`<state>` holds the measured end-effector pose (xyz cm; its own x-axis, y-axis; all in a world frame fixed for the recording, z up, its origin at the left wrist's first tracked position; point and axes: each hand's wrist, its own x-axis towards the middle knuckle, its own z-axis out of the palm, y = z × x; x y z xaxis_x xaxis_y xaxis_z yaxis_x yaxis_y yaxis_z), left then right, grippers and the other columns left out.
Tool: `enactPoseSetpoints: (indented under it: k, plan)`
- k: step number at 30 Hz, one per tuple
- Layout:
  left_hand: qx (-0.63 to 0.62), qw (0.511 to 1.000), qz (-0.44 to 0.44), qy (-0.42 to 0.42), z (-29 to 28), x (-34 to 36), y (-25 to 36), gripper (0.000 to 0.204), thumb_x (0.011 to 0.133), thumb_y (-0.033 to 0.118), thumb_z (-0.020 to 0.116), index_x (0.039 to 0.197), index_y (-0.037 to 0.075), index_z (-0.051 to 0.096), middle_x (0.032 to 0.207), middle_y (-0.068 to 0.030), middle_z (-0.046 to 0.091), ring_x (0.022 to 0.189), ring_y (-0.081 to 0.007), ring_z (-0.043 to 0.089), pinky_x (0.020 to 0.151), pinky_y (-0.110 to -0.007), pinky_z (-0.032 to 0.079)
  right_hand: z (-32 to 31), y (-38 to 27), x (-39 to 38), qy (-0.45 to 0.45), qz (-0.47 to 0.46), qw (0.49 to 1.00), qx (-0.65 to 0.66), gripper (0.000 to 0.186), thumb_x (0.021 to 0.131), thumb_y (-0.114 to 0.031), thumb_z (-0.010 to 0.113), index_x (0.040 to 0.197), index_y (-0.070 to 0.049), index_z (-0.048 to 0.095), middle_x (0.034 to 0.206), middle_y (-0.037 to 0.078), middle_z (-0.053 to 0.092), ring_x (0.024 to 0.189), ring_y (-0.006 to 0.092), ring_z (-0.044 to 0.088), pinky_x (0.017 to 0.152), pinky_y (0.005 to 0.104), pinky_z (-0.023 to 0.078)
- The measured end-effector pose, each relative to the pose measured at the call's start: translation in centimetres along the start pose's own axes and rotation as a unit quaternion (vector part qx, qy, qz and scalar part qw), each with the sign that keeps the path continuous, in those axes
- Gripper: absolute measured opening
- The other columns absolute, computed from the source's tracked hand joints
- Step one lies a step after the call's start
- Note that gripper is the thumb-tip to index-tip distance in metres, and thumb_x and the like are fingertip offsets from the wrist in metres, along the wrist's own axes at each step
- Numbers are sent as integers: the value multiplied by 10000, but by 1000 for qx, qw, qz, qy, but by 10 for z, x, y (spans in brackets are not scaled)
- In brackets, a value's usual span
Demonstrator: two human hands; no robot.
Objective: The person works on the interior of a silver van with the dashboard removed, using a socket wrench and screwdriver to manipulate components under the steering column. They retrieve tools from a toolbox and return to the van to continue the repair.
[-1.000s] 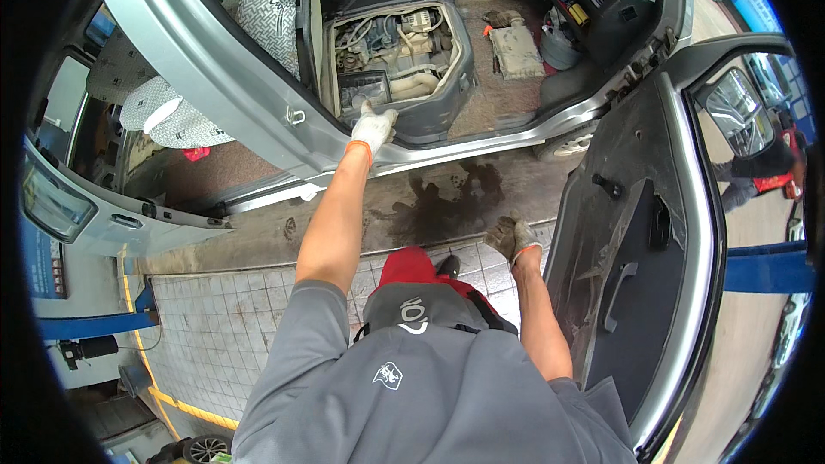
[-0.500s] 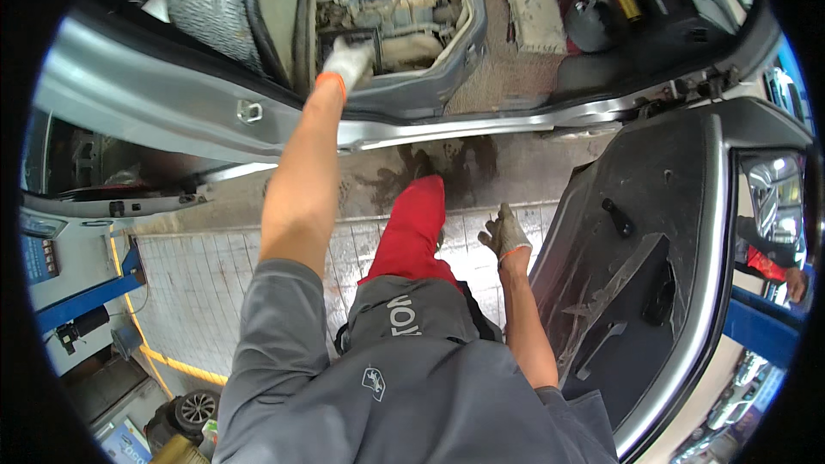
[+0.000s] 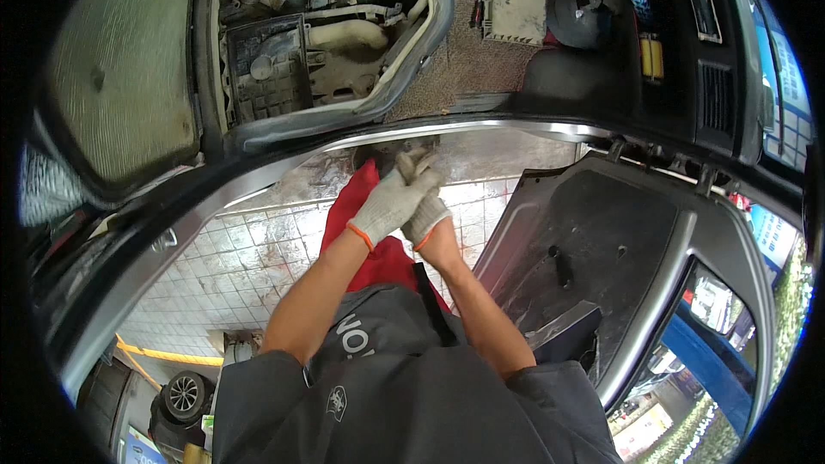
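In front of my body, my left hand point(image 3: 382, 204) and my right hand point(image 3: 424, 213) meet, both in off-white knit gloves with orange cuffs. They overlap and press against each other above my red trouser leg point(image 3: 344, 210). Their fingertips are blurred and partly covered, so I cannot tell how they are curled or whether anything small lies between them. Beyond them is the vehicle's engine bay, with an open black air filter housing point(image 3: 268, 77) at its near left corner. A pale, ribbed intake pipe point(image 3: 348, 35) runs beside it.
A dusty air filter cover point(image 3: 513, 4) lies on the brown carpet right of the bay, beside a dark grey rounded object point(image 3: 580, 17). The metal door sill point(image 3: 481, 126) crosses ahead of me. An open door point(image 3: 593, 232) stands at my right. White floor tiles point(image 3: 258, 249) lie below.
My left hand has come back from the engine bay and met my right hand before my body. The view has shifted nearer the bay, now showing the housing that my left hand partly covered.
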<state>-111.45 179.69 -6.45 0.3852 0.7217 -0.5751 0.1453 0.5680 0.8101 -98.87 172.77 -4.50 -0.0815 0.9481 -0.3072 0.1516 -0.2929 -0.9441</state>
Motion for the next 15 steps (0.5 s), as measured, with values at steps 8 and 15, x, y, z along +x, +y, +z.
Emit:
enactPoseSetpoints:
  k: [8,15]
  plan:
    - [-36,955,-8,295,-96,24,49,567,1144,375,654,1583,32,545,1452,-243,729,1307,-399,731,1086,-452,574,-15,-80,47,-166,235,941,181,308,1169,-88,597,1437,38,681,1380,105,767,1255,182,720,1118,342,561]
    - [218,881,70,413,-157,92,48,483,1145,374,646,1515,64,640,1445,-219,723,1371,-409,680,1154,-461,530,-76,-70,129,7,235,959,161,330,1175,-134,635,1468,11,676,1282,100,777,1085,172,739,982,342,598]
